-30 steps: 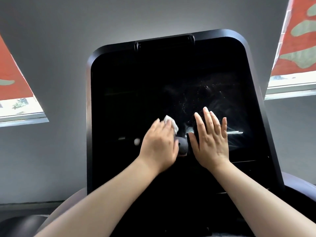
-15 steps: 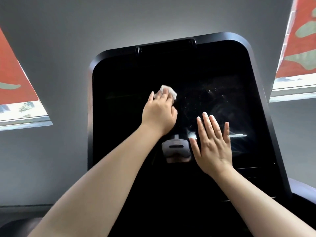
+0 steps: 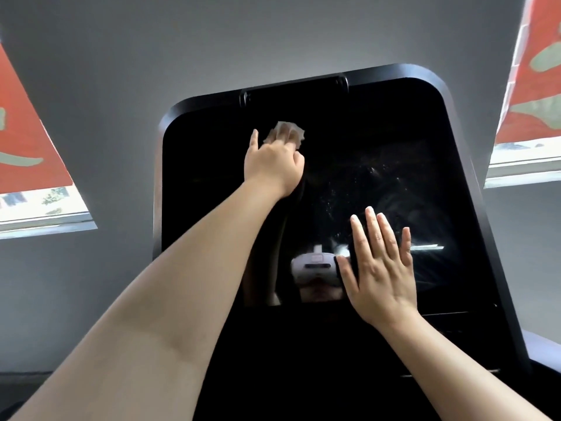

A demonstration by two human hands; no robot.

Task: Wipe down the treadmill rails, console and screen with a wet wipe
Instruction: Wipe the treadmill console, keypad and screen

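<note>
Against the upper left part of the treadmill screen, the left hand presses a crumpled white wet wipe; the fingers curl over the wipe and grip it, with the little finger extended straight up at the left edge of the hand. Wipe sits just below the top bezel, slightly left of the black clip-like bar mounted on the upper edge of the console. Right hand lies flat on the lower right part of the screen, fingers straight and slightly spread, pointing up, palm toward the glass, holding nothing. Both bare forearms enter from the bottom of the view, the left one crossing diagonally from lower left. Screen is dark and glossy. Scattered pale specks and faint curved smear marks show on the glass above and to the right of the right hand. A short bright streak lies just right of that hand's fingers. Reflection of a white head-worn device is visible in the glass between the two arms, just left of the right hand's thumb. Console frame is black with rounded top corners and appears tilted back. Behind it, a plain grey wall. Red blinds with pale green patches hang over windows at far left and far right, with daylight showing below each.
</note>
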